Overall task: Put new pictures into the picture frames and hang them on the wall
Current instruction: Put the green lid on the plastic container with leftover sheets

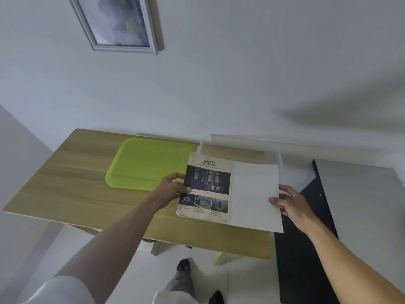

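A plain white wall backs a light wooden table [65, 183], and high on that wall a grey-framed picture of dark clouds [119, 23] already hangs, which suggests one frame is dealt with or is waiting for its change. On the table lies a lime-green square plastic lid [144, 164], set to the left, probably to keep it clear of the clear plastic storage box [275, 155] that stands at the right end against the wall. Above that box the person holds two sheets side by side: a printed page headed "SAFETY" with car photographs [208, 189] and a blank white sheet [255, 194] that overlaps it on the right. The left hand [173, 190] pinches the printed page's left edge, thumb on top and fingers curled beneath; the right hand [290, 204] pinches the white sheet's right edge in the same way. Holding each by an outer edge keeps the faces flat and open to view, seemingly to choose or part them before framing. A dark flat board [306, 249] lies just right of the table.
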A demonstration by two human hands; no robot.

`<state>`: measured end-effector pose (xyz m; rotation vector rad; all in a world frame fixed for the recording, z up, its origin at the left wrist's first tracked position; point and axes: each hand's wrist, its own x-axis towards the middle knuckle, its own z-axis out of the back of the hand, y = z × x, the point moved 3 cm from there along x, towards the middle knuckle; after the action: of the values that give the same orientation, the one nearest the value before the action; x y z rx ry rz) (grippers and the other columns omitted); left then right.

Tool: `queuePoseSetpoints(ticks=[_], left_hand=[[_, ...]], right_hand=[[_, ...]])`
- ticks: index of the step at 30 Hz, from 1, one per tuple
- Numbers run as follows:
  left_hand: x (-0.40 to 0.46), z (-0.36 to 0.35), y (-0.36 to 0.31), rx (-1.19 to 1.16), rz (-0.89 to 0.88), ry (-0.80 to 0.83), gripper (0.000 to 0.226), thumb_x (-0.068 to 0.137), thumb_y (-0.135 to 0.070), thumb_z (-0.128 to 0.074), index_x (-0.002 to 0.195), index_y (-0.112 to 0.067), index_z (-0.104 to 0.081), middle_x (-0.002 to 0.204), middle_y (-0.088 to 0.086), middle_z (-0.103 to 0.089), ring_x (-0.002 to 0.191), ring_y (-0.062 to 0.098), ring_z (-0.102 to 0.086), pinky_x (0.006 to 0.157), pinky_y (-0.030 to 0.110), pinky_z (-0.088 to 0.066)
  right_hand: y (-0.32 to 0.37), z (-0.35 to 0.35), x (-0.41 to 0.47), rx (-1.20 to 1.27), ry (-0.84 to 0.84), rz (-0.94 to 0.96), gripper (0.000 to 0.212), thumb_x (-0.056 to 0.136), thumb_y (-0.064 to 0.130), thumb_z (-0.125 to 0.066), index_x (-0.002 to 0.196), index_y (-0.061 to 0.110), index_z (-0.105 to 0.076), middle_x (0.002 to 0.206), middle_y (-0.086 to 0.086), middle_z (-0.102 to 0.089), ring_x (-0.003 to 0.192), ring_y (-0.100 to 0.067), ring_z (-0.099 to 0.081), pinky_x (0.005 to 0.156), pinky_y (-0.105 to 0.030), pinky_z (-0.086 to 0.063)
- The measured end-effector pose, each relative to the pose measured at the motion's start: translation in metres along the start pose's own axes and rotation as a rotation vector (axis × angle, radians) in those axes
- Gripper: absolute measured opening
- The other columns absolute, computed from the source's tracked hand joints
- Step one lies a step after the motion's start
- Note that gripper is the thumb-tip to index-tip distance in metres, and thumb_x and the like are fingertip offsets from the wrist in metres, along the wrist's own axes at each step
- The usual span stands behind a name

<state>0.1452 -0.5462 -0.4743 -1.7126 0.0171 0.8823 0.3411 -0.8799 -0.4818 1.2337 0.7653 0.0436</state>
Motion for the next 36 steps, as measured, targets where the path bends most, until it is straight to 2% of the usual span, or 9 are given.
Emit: queuePoseSetpoints(ticks=[4, 10, 14, 19, 22, 24, 28, 32, 36], left_hand=[[0.028, -0.014, -0.046, 0.041, -0.061, -0.061, 0.037, 0.076, 0.015, -0.07, 0.101, -0.011, -0.058, 0.09, 0.015, -0.073, 0.074, 0.025, -0.069, 0.055, 0.027, -0.055], [0.084, -0.037, -0.075, 0.145, -0.097, -0.154, 0.036, 0.074, 0.018, -0.068, 0.097, -0.008, -0.057, 0.082, 0.016, -0.071, 0.066, 0.025, -0.066, 0.056, 0.032, -0.055], [0.118, -0.052, -0.073, 0.25, -0.087, -0.2, 0.034, 0.076, 0.017, -0.063, 0.096, -0.009, -0.054, 0.084, 0.015, -0.067, 0.064, 0.023, -0.065, 0.056, 0.034, -0.057], [0.151, -0.066, -0.058, 0.512, -0.093, -0.258, 0.032, 0.08, 0.009, -0.054, 0.105, -0.011, -0.051, 0.083, 0.008, -0.065, 0.066, 0.028, -0.064, 0.058, 0.042, -0.059], [0.159, -0.075, -0.05, 0.73, -0.112, -0.321, 0.037, 0.08, 0.008, -0.055, 0.111, -0.009, -0.047, 0.09, 0.006, -0.062, 0.078, 0.027, -0.062, 0.065, 0.042, -0.056], [0.161, -0.085, -0.047, 0.859, -0.116, -0.327, 0.049, 0.08, 0.007, -0.061, 0.123, -0.004, -0.041, 0.104, 0.011, -0.06, 0.088, 0.03, -0.062, 0.07, 0.039, -0.055], [0.164, -0.107, -0.036, 1.234, -0.173, -0.293, 0.089, 0.078, -0.004, -0.071, 0.146, 0.004, -0.014, 0.14, 0.025, -0.034, 0.123, 0.038, -0.047, 0.099, 0.037, -0.045], [0.17, -0.121, -0.028, 1.544, -0.39, -0.209, 0.079, 0.085, -0.016, -0.063, 0.149, 0.001, -0.019, 0.155, 0.028, -0.014, 0.137, 0.044, -0.026, 0.114, 0.048, -0.029], [0.178, -0.116, -0.008, 1.569, -0.226, 0.016, 0.076, 0.085, -0.03, -0.065, 0.147, -0.012, -0.024, 0.155, 0.023, -0.013, 0.139, 0.042, -0.02, 0.109, 0.049, -0.035]], right_hand=[[0.044, 0.003, 0.026, -0.081, -0.139, 0.093, 0.047, 0.084, 0.004, -0.073, 0.126, 0.021, -0.057, 0.106, -0.005, -0.071, 0.094, -0.021, -0.069, 0.071, -0.035, -0.054], [0.07, 0.008, 0.079, -0.281, -0.297, 0.093, 0.052, 0.083, 0.01, -0.071, 0.131, 0.018, -0.055, 0.1, 0.001, -0.069, 0.09, -0.019, -0.068, 0.084, -0.042, -0.058], [0.074, 0.005, 0.108, -0.42, -0.34, 0.096, 0.048, 0.088, 0.009, -0.066, 0.133, 0.017, -0.052, 0.105, -0.003, -0.067, 0.092, -0.021, -0.063, 0.077, -0.032, -0.049], [0.056, -0.008, 0.14, -0.558, -0.346, 0.015, 0.048, 0.091, 0.006, -0.06, 0.136, 0.012, -0.044, 0.102, -0.005, -0.062, 0.085, -0.021, -0.058, 0.064, -0.027, -0.046], [0.043, -0.018, 0.153, -0.673, -0.33, -0.043, 0.053, 0.092, 0.005, -0.058, 0.142, 0.01, -0.039, 0.121, -0.015, -0.062, 0.1, -0.03, -0.063, 0.079, -0.036, -0.054], [0.043, -0.025, 0.157, -0.794, -0.327, -0.07, 0.055, 0.092, 0.006, -0.059, 0.142, 0.005, -0.037, 0.125, -0.018, -0.058, 0.107, -0.034, -0.062, 0.084, -0.04, -0.055], [0.047, -0.046, 0.158, -1.122, -0.308, -0.003, 0.065, 0.093, 0.019, -0.062, 0.148, 0.007, -0.029, 0.144, -0.02, -0.041, 0.126, -0.034, -0.05, 0.098, -0.042, -0.05], [0.039, -0.068, 0.161, -1.211, -0.083, 0.012, 0.071, 0.096, 0.033, -0.06, 0.155, 0.022, -0.022, 0.161, -0.014, -0.018, 0.146, -0.034, -0.026, 0.111, -0.044, -0.038], [0.019, -0.079, 0.161, -1.161, 0.042, -0.083, 0.071, 0.097, 0.041, -0.058, 0.155, 0.03, -0.02, 0.165, -0.009, -0.003, 0.151, -0.033, -0.007, 0.115, -0.049, -0.031]])
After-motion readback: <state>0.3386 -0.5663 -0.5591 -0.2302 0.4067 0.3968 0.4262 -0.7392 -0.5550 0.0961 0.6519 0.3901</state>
